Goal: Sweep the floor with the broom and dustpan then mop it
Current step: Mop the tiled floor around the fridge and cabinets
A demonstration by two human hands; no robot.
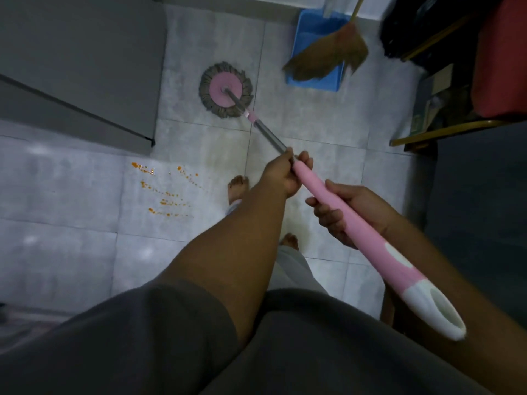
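Mop (312,185) handle wrapped by left hand (279,175) fingers ahead, right hand (353,209) fingers curled round it behind, head on floor (313,124)

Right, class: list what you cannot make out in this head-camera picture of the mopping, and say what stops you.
Head view: broom handle, cut off by the top edge.
Head view: dustpan contents, covered by the broom's bristles.
Head view: orange specks, too small to identify.
Head view: items under the chair, too dark.
Head view: floor under the mop, hidden by its head.
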